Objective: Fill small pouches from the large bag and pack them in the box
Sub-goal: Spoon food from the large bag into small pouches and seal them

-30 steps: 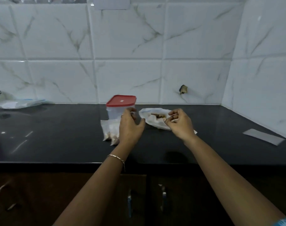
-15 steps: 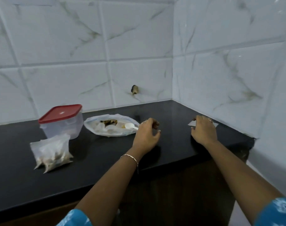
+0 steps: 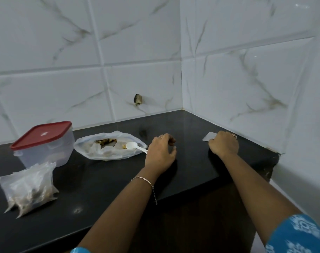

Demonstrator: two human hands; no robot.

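Head view: right hand [image 3: 224, 146] lies on a flat empty pouch [image 3: 208, 139] by the side wall [image 3: 247, 84], likely to fetch it for filling, its grip hidden so I cannot tell; left hand [image 3: 160, 152], grip loose and empty, hangs beside the open large bag [image 3: 100, 154] and spoon [image 3: 132, 145].

Black counter [image 3: 100, 189] carries a red-lidded box [image 3: 44, 143], open large bag [image 3: 93, 152], filled pouches [image 3: 29, 187], one flat empty pouch [image 3: 208, 138]

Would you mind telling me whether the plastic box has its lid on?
Shut: the red lid sits flat across the top of the box.
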